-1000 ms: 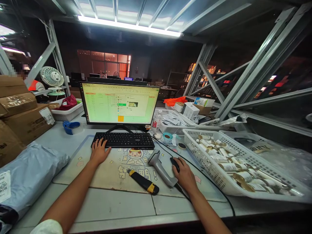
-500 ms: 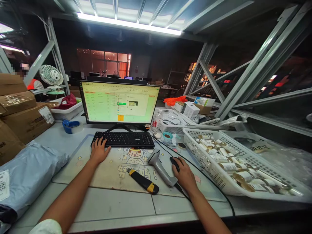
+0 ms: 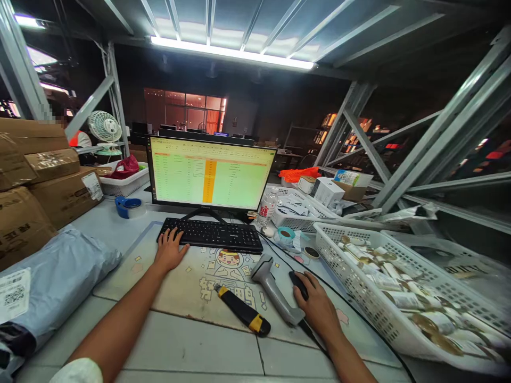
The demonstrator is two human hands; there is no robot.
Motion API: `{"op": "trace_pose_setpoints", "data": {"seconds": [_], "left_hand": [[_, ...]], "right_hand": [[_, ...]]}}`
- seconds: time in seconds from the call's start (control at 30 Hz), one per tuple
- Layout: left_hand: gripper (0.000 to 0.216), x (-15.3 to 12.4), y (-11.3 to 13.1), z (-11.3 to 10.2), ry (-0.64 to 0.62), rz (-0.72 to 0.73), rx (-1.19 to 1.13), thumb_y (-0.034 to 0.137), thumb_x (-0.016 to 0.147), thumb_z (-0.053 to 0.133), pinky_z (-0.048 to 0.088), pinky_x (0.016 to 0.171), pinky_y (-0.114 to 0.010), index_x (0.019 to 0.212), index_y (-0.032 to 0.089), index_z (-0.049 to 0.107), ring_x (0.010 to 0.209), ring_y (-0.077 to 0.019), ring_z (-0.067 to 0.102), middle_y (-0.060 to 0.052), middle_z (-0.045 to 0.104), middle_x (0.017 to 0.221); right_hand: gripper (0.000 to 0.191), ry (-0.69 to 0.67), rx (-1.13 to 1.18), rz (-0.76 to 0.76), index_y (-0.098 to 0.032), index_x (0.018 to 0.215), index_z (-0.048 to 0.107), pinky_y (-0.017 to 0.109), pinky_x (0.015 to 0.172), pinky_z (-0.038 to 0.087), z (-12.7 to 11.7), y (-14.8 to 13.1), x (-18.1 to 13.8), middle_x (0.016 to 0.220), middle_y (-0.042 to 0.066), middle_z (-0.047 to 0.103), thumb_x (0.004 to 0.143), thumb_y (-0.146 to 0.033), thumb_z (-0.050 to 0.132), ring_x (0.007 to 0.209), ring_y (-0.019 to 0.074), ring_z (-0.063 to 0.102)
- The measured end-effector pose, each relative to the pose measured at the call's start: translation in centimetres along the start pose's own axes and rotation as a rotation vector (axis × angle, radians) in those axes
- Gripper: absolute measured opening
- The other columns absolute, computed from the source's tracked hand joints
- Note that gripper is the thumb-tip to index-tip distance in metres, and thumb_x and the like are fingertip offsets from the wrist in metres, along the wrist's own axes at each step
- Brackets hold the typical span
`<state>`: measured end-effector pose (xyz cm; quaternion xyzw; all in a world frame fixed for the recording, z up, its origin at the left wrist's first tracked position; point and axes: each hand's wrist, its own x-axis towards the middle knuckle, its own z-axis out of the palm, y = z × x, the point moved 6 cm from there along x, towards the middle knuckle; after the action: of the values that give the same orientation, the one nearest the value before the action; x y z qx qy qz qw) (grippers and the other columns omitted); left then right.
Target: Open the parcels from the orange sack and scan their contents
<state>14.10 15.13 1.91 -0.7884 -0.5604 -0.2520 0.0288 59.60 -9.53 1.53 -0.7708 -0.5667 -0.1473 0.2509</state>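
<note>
My left hand (image 3: 171, 253) rests with fingers spread over the left end of a black keyboard (image 3: 215, 234). My right hand (image 3: 317, 304) is wrapped over a black computer mouse (image 3: 298, 285) on the printed desk mat (image 3: 175, 298). Just left of the mouse lies a grey barcode scanner (image 3: 275, 291), its cable running toward the front edge. A yellow and black box cutter (image 3: 242, 310) lies on the mat between my arms. Behind the keyboard, the monitor (image 3: 211, 173) shows a spreadsheet with an orange column.
White baskets stand at right, the nearest basket (image 3: 351, 287) full of small bottles. A plastic bottle (image 3: 266, 207) and tape roll (image 3: 286, 234) sit by the monitor. At left are a blue tape dispenser (image 3: 130, 207), cardboard boxes (image 3: 66, 197) and a grey parcel (image 3: 64, 276). Metal posts flank the table.
The monitor has switched from a chat window over the spreadsheet to the spreadsheet alone. The view has shifted slightly; both hands keep their places on keyboard and mouse.
</note>
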Motion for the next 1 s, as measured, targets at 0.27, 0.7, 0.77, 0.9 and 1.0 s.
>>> {"op": "trace_pose_setpoints", "data": {"seconds": [0.27, 0.7, 0.77, 0.9, 1.0], "left_hand": [[0.064, 0.0, 0.1, -0.3, -0.016, -0.013, -0.027, 0.054, 0.098, 0.047, 0.021, 0.124, -0.058, 0.151, 0.018, 0.053, 0.151, -0.0394, 0.028, -0.013, 0.041, 0.162], [0.062, -0.1, 0.3, -0.6, -0.011, -0.016, -0.064, 0.053, 0.098, 0.048, 0.020, 0.125, -0.058, 0.150, 0.019, 0.053, 0.152, -0.0386, 0.028, -0.012, 0.041, 0.162], [0.062, -0.2, 0.3, -0.6, -0.013, -0.016, -0.065, 0.053, 0.098, 0.048, 0.020, 0.125, -0.057, 0.150, 0.019, 0.053, 0.152, -0.0385, 0.028, -0.013, 0.041, 0.163], [0.063, -0.2, 0.3, -0.4, -0.022, -0.015, -0.066, 0.053, 0.098, 0.048, 0.019, 0.125, -0.057, 0.150, 0.018, 0.053, 0.152, -0.0389, 0.027, -0.013, 0.040, 0.163], [0.062, -0.1, 0.2, -0.3, -0.017, -0.016, -0.064, 0.053, 0.098, 0.049, 0.020, 0.125, -0.057, 0.150, 0.020, 0.053, 0.152, -0.0388, 0.028, -0.012, 0.041, 0.163]], "right_hand": [[0.050, 0.027, 0.083, -0.065, -0.023, 0.132, 0.064, 0.049, 0.107, 0.052, -0.7, -0.5, 0.2, 0.143, 0.012, 0.058, 0.096, -0.051, 0.042, 0.126, 0.0312, 0.061], [0.054, -0.025, 0.185, -0.084, -0.025, 0.129, 0.066, 0.051, 0.107, 0.053, 0.9, 0.7, 0.7, 0.142, 0.012, 0.060, 0.093, -0.060, 0.046, 0.124, 0.0324, 0.063], [0.054, -0.027, 0.209, -0.080, -0.026, 0.128, 0.067, 0.052, 0.108, 0.052, 1.0, 0.8, 0.9, 0.142, 0.012, 0.060, 0.092, -0.060, 0.047, 0.125, 0.0330, 0.063], [0.054, -0.028, 0.229, -0.080, -0.025, 0.127, 0.067, 0.054, 0.109, 0.051, 1.2, 0.9, 1.0, 0.142, 0.013, 0.059, 0.092, -0.060, 0.047, 0.127, 0.0339, 0.062], [0.053, -0.012, 0.223, -0.097, -0.025, 0.127, 0.067, 0.055, 0.110, 0.050, 1.4, 1.0, 1.0, 0.141, 0.013, 0.060, 0.092, -0.059, 0.047, 0.127, 0.0342, 0.062]]}}
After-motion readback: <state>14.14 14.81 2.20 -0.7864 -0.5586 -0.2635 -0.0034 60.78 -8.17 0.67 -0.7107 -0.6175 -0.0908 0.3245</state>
